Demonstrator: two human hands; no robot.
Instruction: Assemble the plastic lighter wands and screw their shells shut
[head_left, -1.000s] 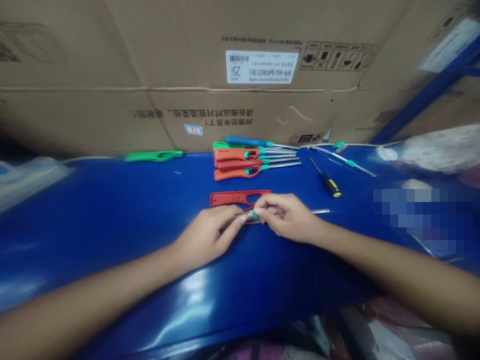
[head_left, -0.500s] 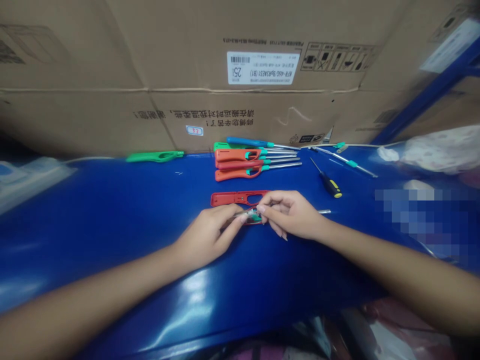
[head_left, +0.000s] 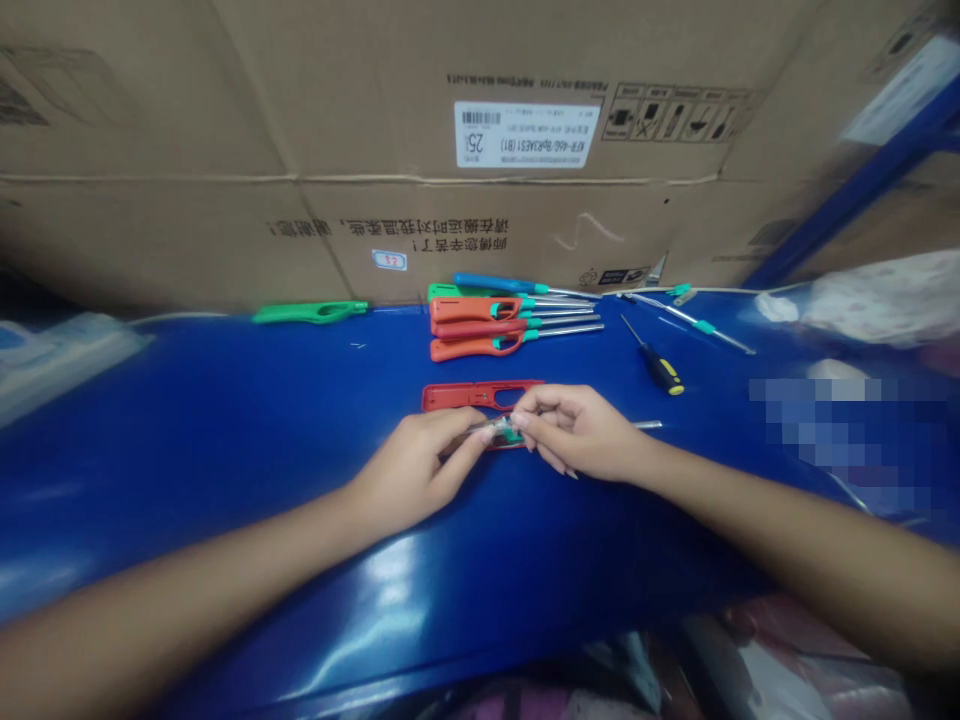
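An opened long-necked gas lighter lies in front of me, its green and clear inner parts [head_left: 510, 433] showing between my fingers. Its metal tube [head_left: 648, 425] sticks out to the right past my knuckles. With thumb and fingers closed, my left hand [head_left: 412, 465] grips the lighter from the left. My right hand [head_left: 581, 430] pinches at the inner parts from the other side; whatever is between its fingertips is too small to name. Just behind both hands rests a red handle half [head_left: 457, 396], inner side up, partly covered by my right hand.
Several assembled lighters [head_left: 476, 348] are stacked at the back of the blue table [head_left: 247, 450]. A green handle shell [head_left: 311, 313] lies left of them. To the right are a screwdriver [head_left: 660, 370] and a loose metal tube [head_left: 720, 338]. A cardboard wall [head_left: 225, 240] stands behind.
My right hand has shifted very slightly down while keeping its pinch. The left hand and the lighter look the same.
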